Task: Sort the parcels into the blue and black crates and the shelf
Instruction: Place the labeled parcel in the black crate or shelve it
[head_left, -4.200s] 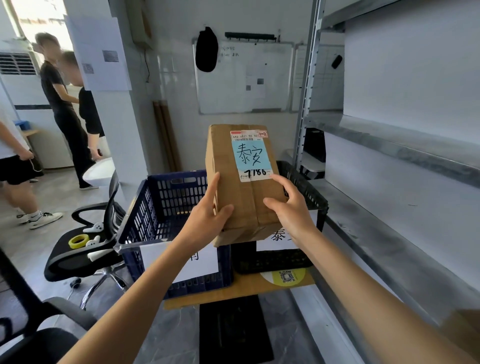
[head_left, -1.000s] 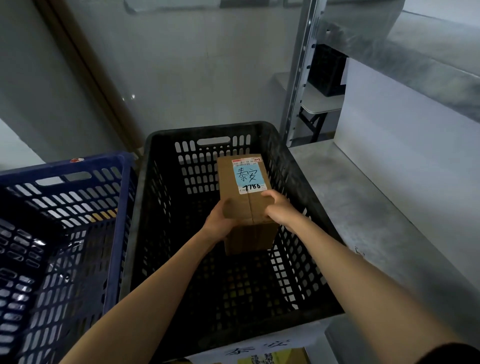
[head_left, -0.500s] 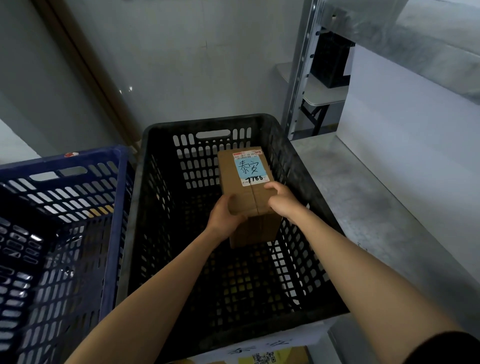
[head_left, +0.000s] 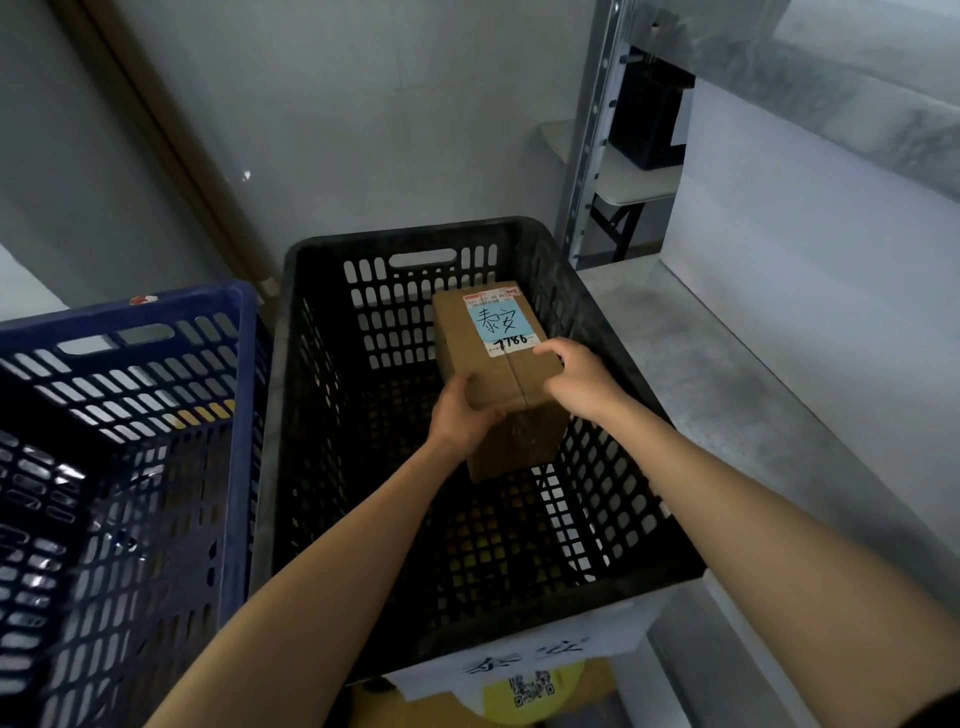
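At the far left stands the blue crate (head_left: 130, 441), its slatted walls open at the top, side by side with the black crate (head_left: 291, 415); their rims look close to touching. A white paper sign (head_left: 524, 657) with handwriting hangs on the black crate's near wall, above a yellow QR sticker (head_left: 535, 686).

Inside the black crate, the left hand (head_left: 460, 421) grips the near left corner of a brown cardboard parcel (head_left: 519, 441), thumb on top and the rest of the fingers (head_left: 462, 387) wrapped round its side. The parcel sits below the rim, toward the crate's far right; I cannot tell whether its underside touches the crate floor. A blue handwritten label (head_left: 496, 322) sits on its top face. The right hand (head_left: 582, 382) holds the parcel's right edge, its fingers (head_left: 550, 351) curled over the top beside the label.

Right of the crate runs the grey metal shelf (head_left: 727, 374), with its perforated upright (head_left: 589, 130) behind.
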